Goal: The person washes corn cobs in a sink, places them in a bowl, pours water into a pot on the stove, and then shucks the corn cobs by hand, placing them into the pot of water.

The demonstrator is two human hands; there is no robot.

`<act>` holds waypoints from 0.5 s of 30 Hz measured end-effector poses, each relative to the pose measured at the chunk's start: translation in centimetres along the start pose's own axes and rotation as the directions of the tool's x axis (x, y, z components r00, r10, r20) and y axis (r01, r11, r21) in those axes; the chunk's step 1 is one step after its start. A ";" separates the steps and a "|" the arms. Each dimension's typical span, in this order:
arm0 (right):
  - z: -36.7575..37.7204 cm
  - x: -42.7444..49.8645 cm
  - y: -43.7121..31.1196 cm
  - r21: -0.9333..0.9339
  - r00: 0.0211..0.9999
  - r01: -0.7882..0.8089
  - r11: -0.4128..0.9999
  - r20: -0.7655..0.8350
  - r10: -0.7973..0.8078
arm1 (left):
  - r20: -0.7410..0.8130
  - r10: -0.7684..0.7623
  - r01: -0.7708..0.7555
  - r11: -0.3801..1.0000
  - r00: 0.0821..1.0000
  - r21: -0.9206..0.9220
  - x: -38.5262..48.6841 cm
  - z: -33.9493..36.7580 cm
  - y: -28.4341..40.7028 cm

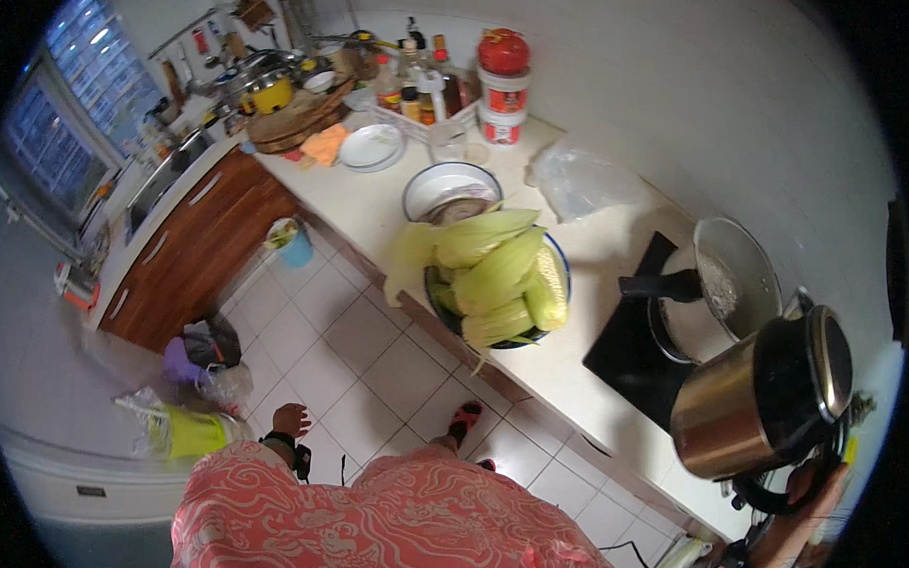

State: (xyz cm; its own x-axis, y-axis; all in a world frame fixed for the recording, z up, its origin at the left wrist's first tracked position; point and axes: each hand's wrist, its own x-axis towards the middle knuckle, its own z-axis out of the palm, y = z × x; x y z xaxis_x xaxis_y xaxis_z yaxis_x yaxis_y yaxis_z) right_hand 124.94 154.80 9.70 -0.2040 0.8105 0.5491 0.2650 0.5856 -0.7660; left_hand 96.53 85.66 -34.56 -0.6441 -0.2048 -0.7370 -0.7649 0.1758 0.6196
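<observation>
My left hand [290, 420] hangs low over the floor at my side, its fingers apart and nothing in it. At the far right, my right hand [811, 485] is wrapped around the black handle of a gold and black insulated jug [722, 410]. The jug is tilted, with its lid end toward the wall. Just beyond it, a metal saucepan [747, 266] with a black handle is near a black flat cooktop [629, 353]. A blue-rimmed basin [566, 261] heaped with corn cobs [499, 275] in green husks sits farther along the counter.
Behind the corn is a white enamel basin [451, 179]. A clear plastic bag [578, 178], stacked plates [372, 146], a basket of bottles [419, 120] and stacked tubs [503, 102] share the counter [579, 400]. On the tiled floor are a blue bin [295, 248] and a green bin [193, 432].
</observation>
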 end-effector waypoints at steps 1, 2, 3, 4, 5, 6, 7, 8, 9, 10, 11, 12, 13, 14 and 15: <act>0.3 -0.7 -1.0 -0.211 0.991 0.129 0.969 0.056 -0.120 | -0.028 0.027 -0.028 0.999 0.999 -0.035 -0.8 -0.7 -0.2; 0.6 -1.5 -2.0 -0.400 0.965 0.262 0.878 0.110 -0.238 | -0.053 0.001 -0.004 0.997 0.999 -0.072 -1.1 -1.5 -0.5; 1.0 -2.1 -3.0 0.232 0.947 -0.250 0.940 0.260 0.187 | -0.069 -0.019 0.012 0.995 0.997 -0.101 -1.3 -2.4 -0.7; 1.9 -2.6 -4.0 0.240 0.929 -0.267 0.933 0.320 0.184 | -0.089 -0.052 0.040 0.990 0.995 -0.132 -1.3 -3.4 -1.0; 2.7 -3.2 -5.0 0.243 0.908 -0.287 0.927 0.378 0.182 | -0.090 -0.066 0.047 0.979 0.994 -0.200 -1.3 -4.3 -1.4; 3.5 -4.3 -6.1 0.312 0.910 -0.254 0.915 0.399 0.117 | -0.094 -0.089 0.061 0.961 0.992 -0.271 -1.4 -5.2 -1.8; 4.3 -5.9 -6.9 0.243 0.941 -0.154 0.958 0.330 0.068 | -0.087 -0.101 0.065 0.937 0.991 -0.343 -0.3 -5.7 -2.2; 6.3 -6.5 -7.7 0.368 0.952 -0.218 0.904 0.283 0.114 | -0.122 -0.089 0.046 0.947 0.988 -0.319 -0.3 -6.8 -2.6; 8.2 -7.2 -8.6 0.492 0.957 -0.266 0.829 0.239 0.166 | -0.156 -0.073 0.024 0.955 0.985 -0.295 0.1 -7.6 -3.3; 8.7 -8.1 -10.3 0.349 0.902 -0.169 0.922 0.432 0.002 | -0.185 -0.047 -0.006 0.960 0.982 -0.279 0.7 -8.8 -3.7; 11.6 -9.6 -11.2 0.537 0.915 -0.348 0.768 0.372 0.155 | -0.166 -0.040 -0.015 0.950 0.985 -0.313 1.4 -10.3 -4.0; 13.9 -10.3 -12.5 0.545 0.891 -0.367 0.754 0.439 0.116 | -0.159 -0.055 0.000 0.945 0.986 -0.327 2.5 -11.8 -4.0; 16.0 -11.2 -14.2 0.549 0.861 -0.385 0.742 0.503 0.074 | -0.153 -0.079 0.020 0.934 0.985 -0.357 3.4 -13.7 -3.9; 18.8 -13.1 -15.4 0.585 0.866 -0.366 0.724 0.498 0.035 | -0.088 -0.032 -0.009 0.906 0.996 -0.423 5.7 -15.3 -4.1; 21.3 -14.0 -17.2 0.598 0.835 -0.396 0.697 0.551 0.002 | -0.064 -0.049 0.011 0.870 0.997 -0.493 6.2 -17.2 -4.1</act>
State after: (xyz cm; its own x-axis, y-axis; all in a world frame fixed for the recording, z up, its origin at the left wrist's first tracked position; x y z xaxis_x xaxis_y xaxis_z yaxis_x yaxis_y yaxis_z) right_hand 103.21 133.16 8.06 -0.6890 0.6715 0.2727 -0.2981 0.0804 -0.9511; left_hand 95.61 67.12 -37.06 -0.6046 -0.2746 -0.7477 -0.6741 -0.3237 0.6640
